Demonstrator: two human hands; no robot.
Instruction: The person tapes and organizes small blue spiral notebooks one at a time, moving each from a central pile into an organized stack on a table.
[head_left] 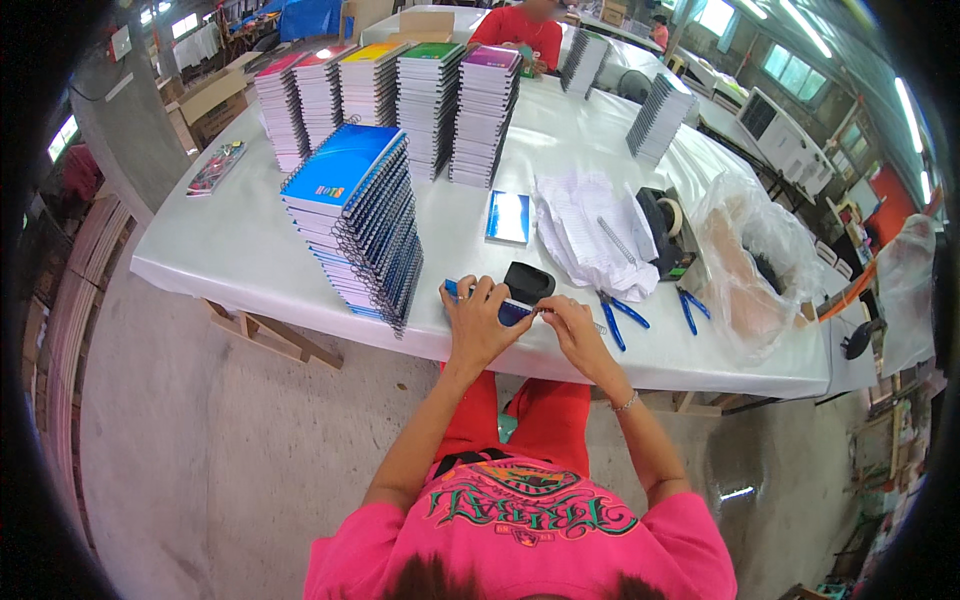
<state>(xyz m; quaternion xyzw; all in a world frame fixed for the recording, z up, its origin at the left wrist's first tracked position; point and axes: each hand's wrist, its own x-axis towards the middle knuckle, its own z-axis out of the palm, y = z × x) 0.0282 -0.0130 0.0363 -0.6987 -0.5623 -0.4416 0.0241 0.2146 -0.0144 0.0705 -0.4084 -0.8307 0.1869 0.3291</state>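
At the table's near edge, my left hand (478,325) is closed over a small blue notebook (514,313), its fingers lying across the cover. My right hand (574,328) pinches a thin spiral wire at the notebook's right end; a bit of coil (600,328) shows past the fingers. Just beyond both hands sits a black open container (529,282). Two blue-handled cutters, one nearer (624,318) and one farther right (692,308), lie to the right of my right hand. Another small blue notebook (508,217) rests flat farther in.
A tall stack of blue spiral notebooks (355,225) stands at left, with several coloured stacks (430,105) behind. Crumpled paper (590,225) with a loose coil, a tape roll (672,216) and a clear plastic bag (745,260) lie right. A person in red (525,38) sits across.
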